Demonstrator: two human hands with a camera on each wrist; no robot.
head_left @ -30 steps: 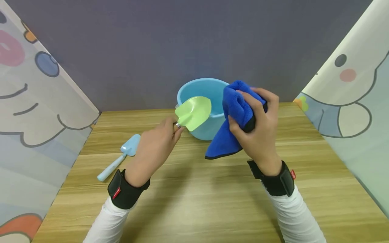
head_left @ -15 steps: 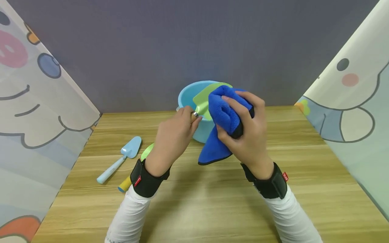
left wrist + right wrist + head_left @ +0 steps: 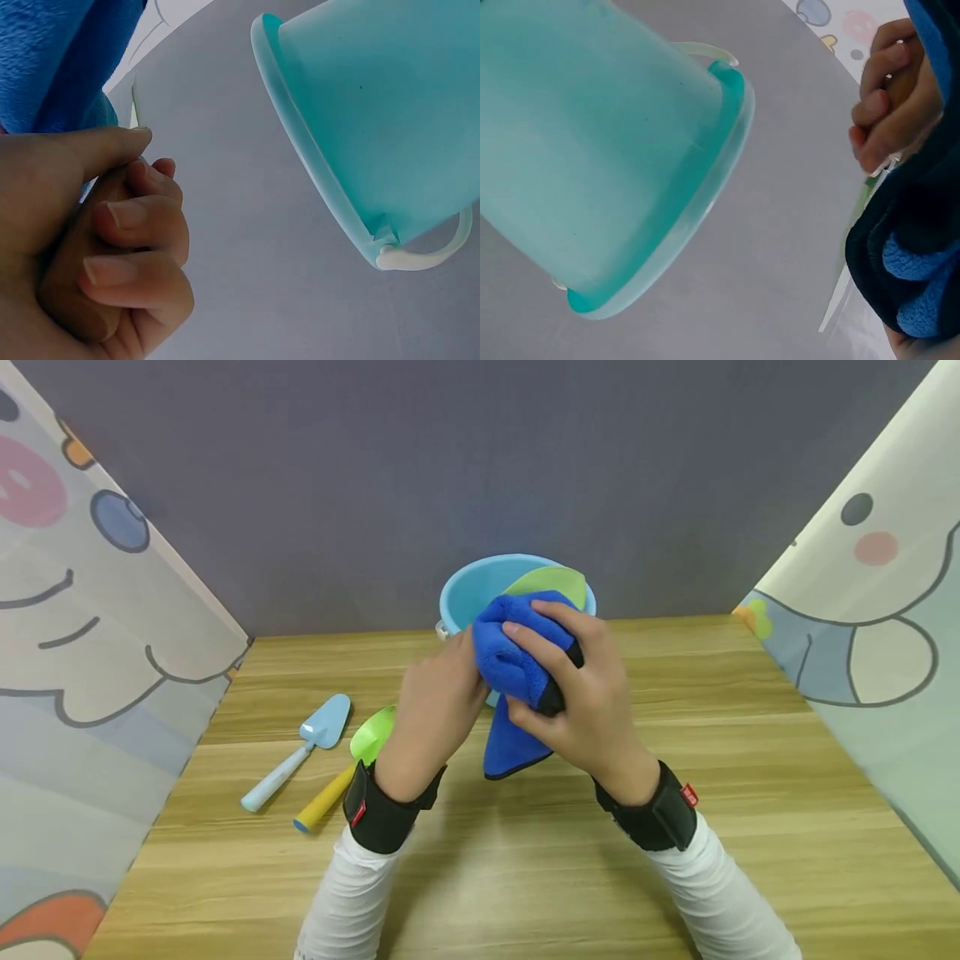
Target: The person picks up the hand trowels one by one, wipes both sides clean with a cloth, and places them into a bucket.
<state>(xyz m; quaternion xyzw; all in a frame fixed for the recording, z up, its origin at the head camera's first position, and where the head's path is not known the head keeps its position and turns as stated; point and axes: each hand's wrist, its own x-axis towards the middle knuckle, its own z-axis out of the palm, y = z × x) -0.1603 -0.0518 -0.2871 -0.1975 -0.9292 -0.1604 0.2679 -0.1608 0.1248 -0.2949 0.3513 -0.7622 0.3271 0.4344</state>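
My left hand [image 3: 435, 706] grips a small garden trowel by its wooden handle [image 3: 71, 289], fingers curled round it. The trowel's light green blade [image 3: 555, 579] shows above the cloth, in front of the bucket's opening; its middle is hidden. In my right hand [image 3: 581, 693] is a bunched blue cloth [image 3: 513, 652] with black edging, a corner hanging down. That cloth lies against the trowel, close beside my left hand. Behind both hands stands a light blue bucket [image 3: 468, 593]; its side [image 3: 592, 150] and white handle [image 3: 420, 259] show in the wrist views.
On the table [image 3: 750, 760] to the left lie a pale blue trowel [image 3: 325, 722] and a green trowel with a yellow handle [image 3: 326, 797], partly behind the left wrist. A dark grey panel [image 3: 375, 493] rises at the back, with cartoon-printed sheets at both sides.
The left hand has carried the trowel rightward, and the right hand has brought the cloth leftward and down until the two meet. The yellow-handled trowel has come into sight from behind the left arm.
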